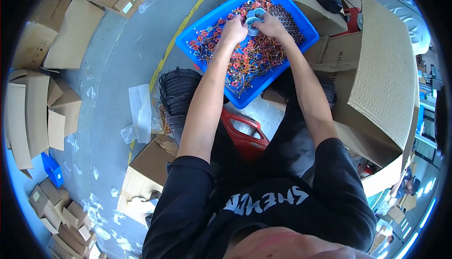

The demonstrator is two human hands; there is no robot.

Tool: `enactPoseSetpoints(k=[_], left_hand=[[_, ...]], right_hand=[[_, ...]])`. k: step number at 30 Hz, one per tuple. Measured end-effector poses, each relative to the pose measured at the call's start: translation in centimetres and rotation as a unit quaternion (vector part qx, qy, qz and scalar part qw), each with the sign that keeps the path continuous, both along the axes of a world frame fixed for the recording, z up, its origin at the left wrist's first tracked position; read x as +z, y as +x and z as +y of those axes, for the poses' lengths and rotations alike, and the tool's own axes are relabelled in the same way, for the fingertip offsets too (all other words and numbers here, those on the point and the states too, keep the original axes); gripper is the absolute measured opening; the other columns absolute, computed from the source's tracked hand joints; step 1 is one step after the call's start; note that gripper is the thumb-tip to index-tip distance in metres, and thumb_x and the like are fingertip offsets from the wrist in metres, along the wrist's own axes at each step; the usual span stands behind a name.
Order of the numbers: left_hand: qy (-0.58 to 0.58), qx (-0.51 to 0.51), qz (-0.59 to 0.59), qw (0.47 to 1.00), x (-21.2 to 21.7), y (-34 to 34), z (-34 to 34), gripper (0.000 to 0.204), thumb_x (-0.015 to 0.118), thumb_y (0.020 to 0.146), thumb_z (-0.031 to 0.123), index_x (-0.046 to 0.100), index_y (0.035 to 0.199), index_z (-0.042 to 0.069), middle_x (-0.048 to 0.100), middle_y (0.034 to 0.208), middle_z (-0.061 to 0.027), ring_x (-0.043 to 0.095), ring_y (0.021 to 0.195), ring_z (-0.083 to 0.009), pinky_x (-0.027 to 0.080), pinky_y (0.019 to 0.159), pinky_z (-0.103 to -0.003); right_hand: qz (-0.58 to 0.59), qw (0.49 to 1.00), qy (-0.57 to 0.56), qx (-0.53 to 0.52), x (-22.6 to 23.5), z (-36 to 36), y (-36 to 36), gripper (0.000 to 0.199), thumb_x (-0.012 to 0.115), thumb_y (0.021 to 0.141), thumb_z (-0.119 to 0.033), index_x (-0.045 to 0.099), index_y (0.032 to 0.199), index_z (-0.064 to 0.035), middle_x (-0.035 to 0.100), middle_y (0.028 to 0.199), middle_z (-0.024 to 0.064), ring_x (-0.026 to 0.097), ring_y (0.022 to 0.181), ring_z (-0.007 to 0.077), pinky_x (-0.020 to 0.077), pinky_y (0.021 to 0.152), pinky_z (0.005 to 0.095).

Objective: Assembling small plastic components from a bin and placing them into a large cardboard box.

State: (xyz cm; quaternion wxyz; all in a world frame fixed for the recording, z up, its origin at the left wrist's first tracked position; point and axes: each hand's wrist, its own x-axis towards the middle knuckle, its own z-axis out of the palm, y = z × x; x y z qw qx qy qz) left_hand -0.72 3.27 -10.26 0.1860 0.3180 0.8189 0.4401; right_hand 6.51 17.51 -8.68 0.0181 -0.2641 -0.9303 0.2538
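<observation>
A blue plastic tray (242, 100) rests over my knees, heaped with small wired parts (247, 68) in red, orange and black. Many small dark round pieces (289, 21) sit along its right side. Two pale grey-blue rings (253, 32), roll-like or cup-like, lie among the parts near the tray's middle. My left hand (234, 30) is closed at the left edge of the rings; what its fingertips pinch is too small to make out. My right hand (274, 26) bends its fingers onto the nearer ring from the right, thumb side at its opening.
Open cardboard boxes (376, 75) crowd my right side. More cartons (70, 42) stand at the left. A red plastic stool (247, 134) shows between my legs. Plastic scraps (94, 212) litter the floor beside a yellow line (172, 47). Other people (407, 186) are at the far right.
</observation>
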Motion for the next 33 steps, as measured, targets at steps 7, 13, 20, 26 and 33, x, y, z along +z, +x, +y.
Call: enactPoseSetpoints(k=[7,13,20,26,33], left_hand=[[-0.133,0.001,0.055,0.990,3.6,-2.3,-2.3,0.030,0.055,0.084,0.034,0.065,0.098,0.009,0.067,0.094,-0.0169,0.063,0.093,-0.0297,0.048,0.082,-0.039],[-0.125,0.013,0.042,0.991,6.3,-2.8,-4.8,0.031,0.050,0.085,0.032,0.066,0.096,0.007,0.066,0.097,-0.0164,0.061,0.096,-0.0344,0.048,0.083,-0.044],[0.019,0.077,0.053,0.995,6.6,-4.9,-5.1,0.026,0.052,0.086,0.027,0.065,0.094,0.006,0.067,0.079,-0.0107,0.065,0.072,-0.0225,0.049,0.065,-0.034],[0.159,0.009,-0.100,0.982,3.9,-4.3,-1.2,0.018,0.057,0.086,0.018,0.066,0.090,0.003,0.064,0.073,-0.0039,0.058,0.061,-0.0110,0.047,0.055,-0.027],[0.104,-0.103,0.024,0.989,-0.9,-5.6,-3.2,0.015,0.050,0.089,0.013,0.059,0.079,0.005,0.055,0.063,-0.0020,0.050,0.053,-0.0097,0.040,0.047,-0.025]], right_hand=[[-0.109,0.991,0.069,0.031,0.3,0.8,0.3,0.031,0.058,0.080,-0.025,0.066,0.098,-0.0010,0.066,0.081,0.0218,0.067,0.077,0.0284,0.0526,0.073,0.0397],[-0.083,0.971,0.223,0.023,0.3,-1.1,0.6,0.021,0.058,0.080,-0.019,0.070,0.096,-0.0134,0.067,0.086,0.0162,0.066,0.081,0.0306,0.0524,0.073,0.0407],[0.173,0.962,0.209,-0.028,5.5,-4.0,4.3,0.019,0.060,0.077,-0.010,0.071,0.092,-0.0118,0.065,0.086,0.0175,0.065,0.078,0.0323,0.0519,0.069,0.0411],[0.359,0.916,0.134,-0.118,19.6,-15.5,20.3,0.013,0.062,0.074,-0.002,0.066,0.086,-0.0030,0.061,0.074,0.0156,0.063,0.071,0.0306,0.0495,0.061,0.0353],[0.337,0.795,0.392,-0.317,33.5,-22.2,50.5,0.021,0.058,0.072,0.005,0.067,0.090,0.0004,0.067,0.078,0.0097,0.065,0.068,0.0205,0.0505,0.063,0.0281]])
